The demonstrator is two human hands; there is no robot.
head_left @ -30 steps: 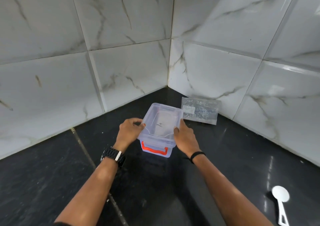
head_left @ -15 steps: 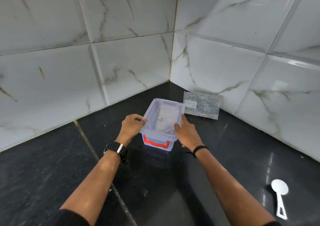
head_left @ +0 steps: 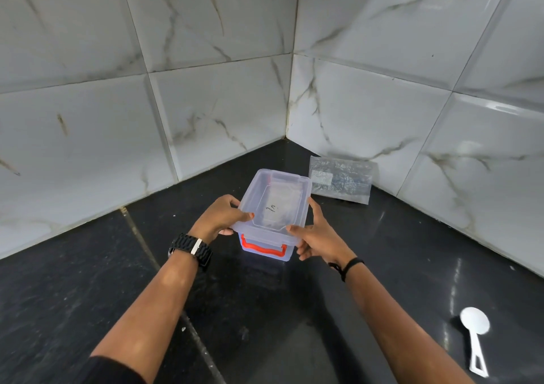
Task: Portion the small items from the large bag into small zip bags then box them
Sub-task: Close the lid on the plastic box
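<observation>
A small clear plastic box [head_left: 263,251] with an orange latch handle stands on the black counter near the wall corner. Its clear lid [head_left: 275,204] lies on top, and through it I make out pale bag-like contents with a dark scribble. My left hand [head_left: 222,217] grips the lid's left edge, thumb on top and fingers curled under. My right hand [head_left: 316,236] holds the lid's right front corner, thumb on the rim. The large clear bag [head_left: 341,183] lies flat behind the box to the right, against the wall.
A white plastic spoon [head_left: 475,329] lies on the counter at the front right. White marble-pattern tiled walls meet in a corner behind the box. A seam in the black counter [head_left: 164,272] runs diagonally under my left forearm.
The lid has settled lower over the box and both hands have slid toward its front corners. The camera has dropped closer.
</observation>
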